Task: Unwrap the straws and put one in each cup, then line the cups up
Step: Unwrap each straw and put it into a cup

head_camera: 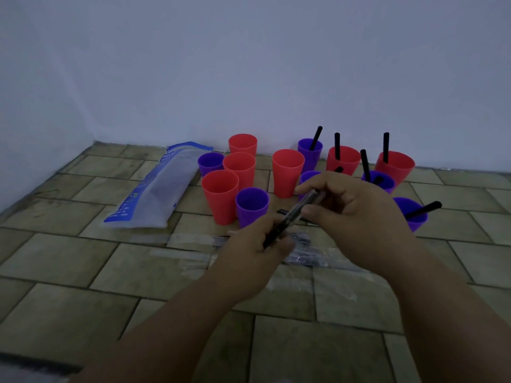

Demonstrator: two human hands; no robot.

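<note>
Head view, mid-unwrap: gripping one wrapped straw at both ends above the middle of the tiled floor, with the left hand curled round the lower end and the right hand pinching the upper end between thumb and fingers. Judged to be partway through the unwrapping step, with the clear sleeve seemingly not yet off.

Next, probably: stripping the sleeve, then dropping the straw into an empty cup. Calls for a firm pinch on thin, slippery film and a reach over the nearer cups without tipping them.

Along the floor's far edge, below the wall: to the left, a clump of six empties, among them the near red cup and the near purple cup, close side by side; to the right, at least five cups fitted with black straws, such as the far purple cup and the far-right red cup. Cannot tell about one more purple cup half hidden behind the right hand. No line yet, only loose clumps.

Just beneath the hands: crumpled clear wrappers strewn on the floor, liable to slide underfoot or under a cup. Left of the cups: a blue-and-white bag, lying flat.
</note>
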